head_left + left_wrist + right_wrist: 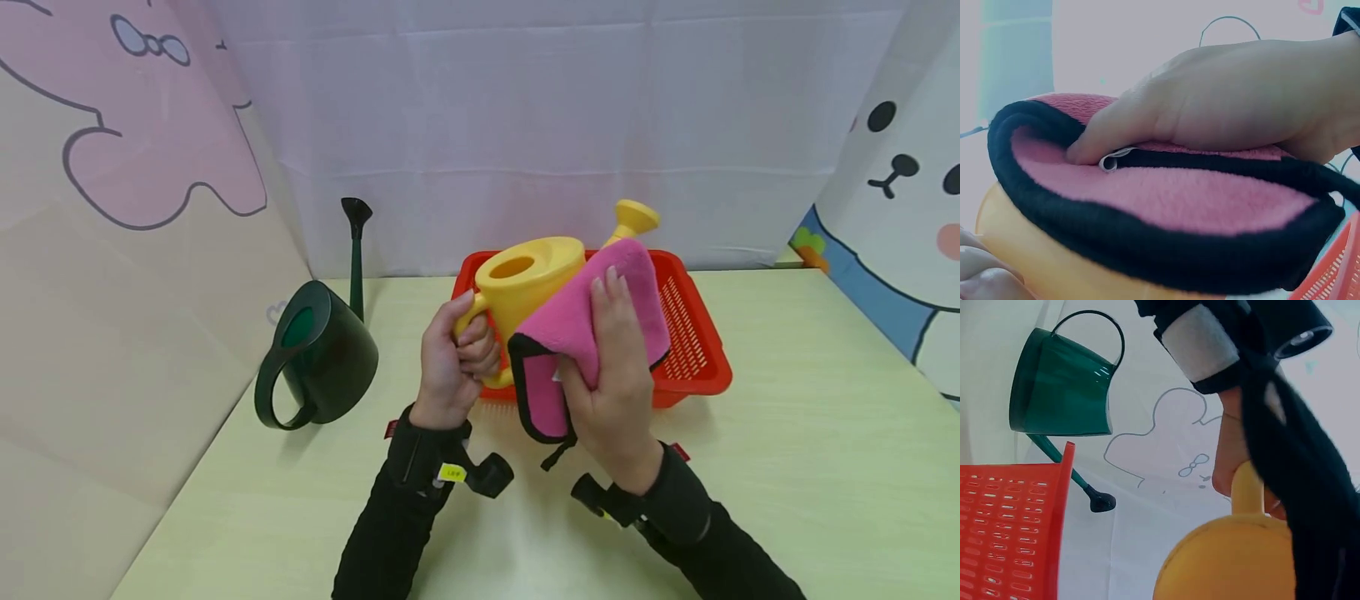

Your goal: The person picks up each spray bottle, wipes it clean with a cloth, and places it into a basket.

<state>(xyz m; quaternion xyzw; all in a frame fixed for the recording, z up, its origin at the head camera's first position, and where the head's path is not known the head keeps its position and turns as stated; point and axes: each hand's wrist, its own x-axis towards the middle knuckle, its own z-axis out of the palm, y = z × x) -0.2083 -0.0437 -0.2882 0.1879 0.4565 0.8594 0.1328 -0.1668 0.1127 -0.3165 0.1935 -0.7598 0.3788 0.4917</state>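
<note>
My left hand (459, 354) grips the handle of a yellow watering can (517, 283), holding it up over the near side of a red basket (693, 333). The can's spout and rose point to the right. Against its right side my right hand (618, 375) holds a folded pink cloth (570, 308) with black edging, fingers laid along it and the thumb in a fold. In the left wrist view, the thumb presses into the pink cloth (1166, 194), which covers much of the yellow can (1041, 250). From the right wrist view, the yellow can's base (1229, 562) shows.
A dark green watering can (330, 358) stands on the table (262, 517) at the left, its long spout (356, 267) rising behind it. White curtain (562, 125) hangs at the back, with cartoon-printed sheets (165, 142) at the sides.
</note>
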